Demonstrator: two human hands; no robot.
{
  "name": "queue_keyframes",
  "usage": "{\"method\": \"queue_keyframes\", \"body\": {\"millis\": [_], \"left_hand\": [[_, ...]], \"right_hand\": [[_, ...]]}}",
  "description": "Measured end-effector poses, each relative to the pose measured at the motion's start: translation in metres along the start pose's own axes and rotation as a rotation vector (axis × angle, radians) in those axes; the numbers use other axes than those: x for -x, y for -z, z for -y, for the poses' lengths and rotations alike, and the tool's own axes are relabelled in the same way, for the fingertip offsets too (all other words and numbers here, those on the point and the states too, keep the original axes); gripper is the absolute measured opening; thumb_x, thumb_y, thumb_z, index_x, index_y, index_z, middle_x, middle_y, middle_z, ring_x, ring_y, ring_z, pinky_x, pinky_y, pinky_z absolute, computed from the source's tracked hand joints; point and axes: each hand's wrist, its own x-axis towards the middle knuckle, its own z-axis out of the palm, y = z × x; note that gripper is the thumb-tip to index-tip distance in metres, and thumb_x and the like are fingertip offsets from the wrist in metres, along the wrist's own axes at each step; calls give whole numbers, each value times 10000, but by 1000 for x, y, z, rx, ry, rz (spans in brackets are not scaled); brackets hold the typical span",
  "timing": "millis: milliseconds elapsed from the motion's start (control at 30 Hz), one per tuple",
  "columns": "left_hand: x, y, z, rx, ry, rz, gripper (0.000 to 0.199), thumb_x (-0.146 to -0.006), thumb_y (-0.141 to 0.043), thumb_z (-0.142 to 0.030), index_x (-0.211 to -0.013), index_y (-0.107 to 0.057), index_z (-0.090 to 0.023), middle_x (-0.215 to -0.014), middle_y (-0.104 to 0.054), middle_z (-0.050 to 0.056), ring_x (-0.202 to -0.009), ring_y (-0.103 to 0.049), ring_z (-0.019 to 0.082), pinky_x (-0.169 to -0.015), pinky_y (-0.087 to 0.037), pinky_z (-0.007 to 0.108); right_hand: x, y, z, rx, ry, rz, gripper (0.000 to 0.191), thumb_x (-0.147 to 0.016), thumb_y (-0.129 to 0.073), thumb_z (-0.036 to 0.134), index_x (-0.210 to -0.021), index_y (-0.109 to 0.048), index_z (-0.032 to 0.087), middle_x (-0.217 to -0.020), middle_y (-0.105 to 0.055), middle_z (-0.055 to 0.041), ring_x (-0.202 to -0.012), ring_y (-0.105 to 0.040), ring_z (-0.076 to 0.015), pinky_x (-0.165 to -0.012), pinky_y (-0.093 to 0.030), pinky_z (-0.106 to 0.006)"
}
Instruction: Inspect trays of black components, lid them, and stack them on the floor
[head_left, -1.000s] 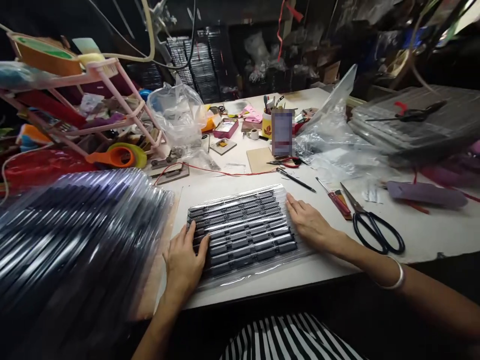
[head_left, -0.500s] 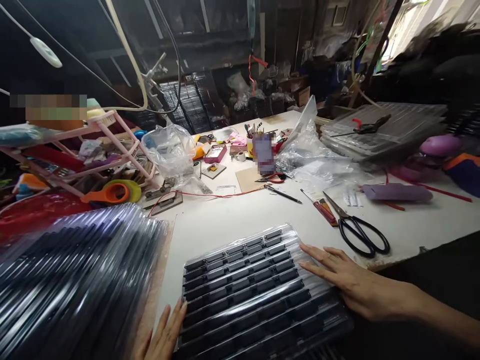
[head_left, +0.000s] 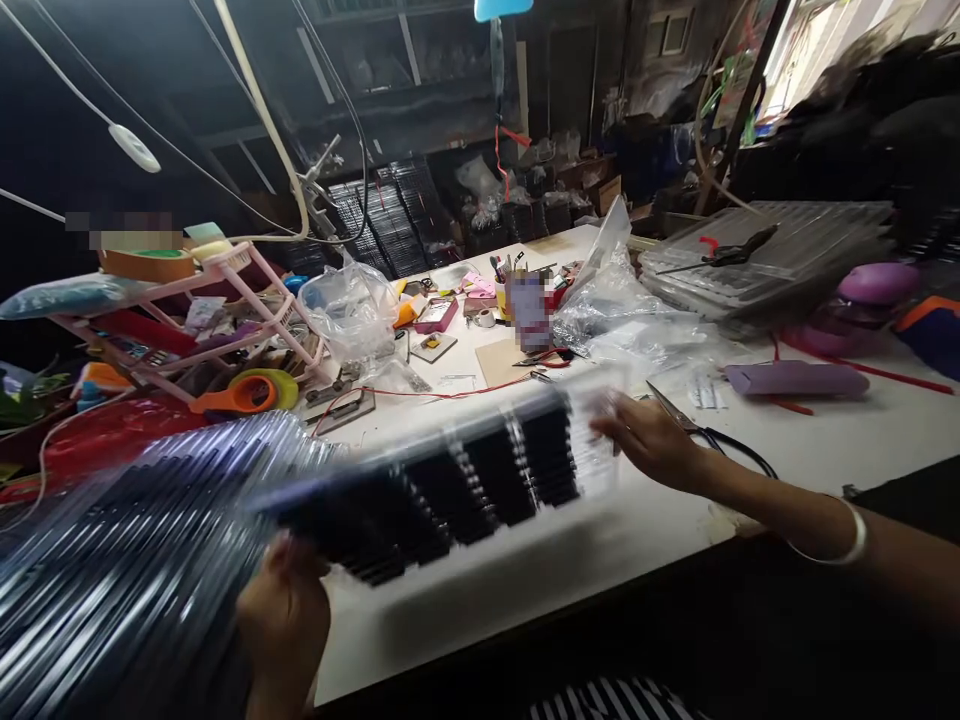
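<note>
Currently, clear plastic tray with black pieces (head_left: 480, 455): tilted, long axis sideways.
Left hand (head_left: 285, 610): curled on left end, nearer black-and-clear tray stack (head_left: 157, 530).
Right hand (head_left: 660, 440): half-closed on right end.

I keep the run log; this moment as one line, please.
left hand: holds left end of tray | right hand: holds its right end | tray: raised, tilted, blurred | stacked trays: at left | scissors: partly hidden
</note>
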Motion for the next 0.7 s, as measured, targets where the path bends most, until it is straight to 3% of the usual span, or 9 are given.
{"method": "queue_keyframes", "body": {"millis": [67,100,200,267,333,433,533,600,700], "left_hand": [[-22,-9,-16,-253,179,-25,417,-899,-388,-499,-800,-661,-200,-514,-551,26,-546,-554,240,-535,-375,315],[-30,-16,-22,-402,241,93,484,-904,-342,-520,-724,-652,-194,-527,-567,53,-569,-570,252,-530,-373,314],[-40,-41,-26,-585,237,302,530,-925,-263,-432,-630,-630,-187,-590,-607,115,-650,-611,282,-590,-390,330],[-39,-56,-22,-609,254,340,532,-919,-266,-409,-618,-637,-174,-597,-605,144,-660,-615,304,-612,-397,354],[-32,-64,-16,-629,282,364,540,-917,-270,-433,-698,-672,-147,-621,-610,157,-670,-616,318,-617,-403,370],[-14,-60,-10,-602,299,390,536,-909,-314,-487,-1143,-615,-109,-673,-625,100,-666,-611,285,-613,-417,350],[7,-50,-9,-509,168,424,608,-923,-307,-489,-1424,-350,-147,-760,-630,56,-693,-603,241,-639,-437,328],[15,-47,-8,-512,50,432,573,-946,-255,-450,-1426,-365,-156,-817,-622,73,-741,-598,241,-682,-440,343],[15,-50,-9,-691,-33,441,536,-962,-220,-381,-1394,-429,-139,-816,-604,94,-763,-585,268,-695,-425,376]], "right_hand": [[-17,-10,7,16,-153,97,625,-971,-152,530,-918,-629,129,-528,-649,-38,-482,-629,-169,-567,-509,-283],[-22,-17,8,31,-220,168,642,-978,-126,518,-882,-630,131,-485,-628,-23,-440,-608,-155,-547,-496,-261],[-30,-38,0,121,-347,327,624,-983,-178,504,-812,-642,124,-475,-630,-43,-475,-631,-172,-580,-488,-254],[-32,-51,-9,212,-383,349,521,-981,-278,464,-927,-643,96,-590,-682,-94,-607,-679,-221,-639,-488,-285],[-30,-59,-15,333,-428,351,467,-968,-350,428,-1105,-596,56,-748,-709,-172,-755,-692,-295,-682,-481,-346],[-15,-67,-18,472,-480,352,523,-960,-359,416,-1305,-470,39,-847,-698,-215,-830,-674,-359,-691,-472,-415],[11,-71,-22,489,-365,270,517,-971,-315,381,-1396,-383,93,-912,-692,-154,-856,-660,-308,-709,-484,-388],[25,-75,-24,496,-219,158,494,-972,-305,343,-1388,-405,96,-944,-669,-135,-848,-636,-273,-721,-487,-368],[27,-80,-23,617,-92,55,424,-963,-330,279,-1321,-515,146,-1010,-633,-158,-854,-595,-282,-709,-468,-394]]}}
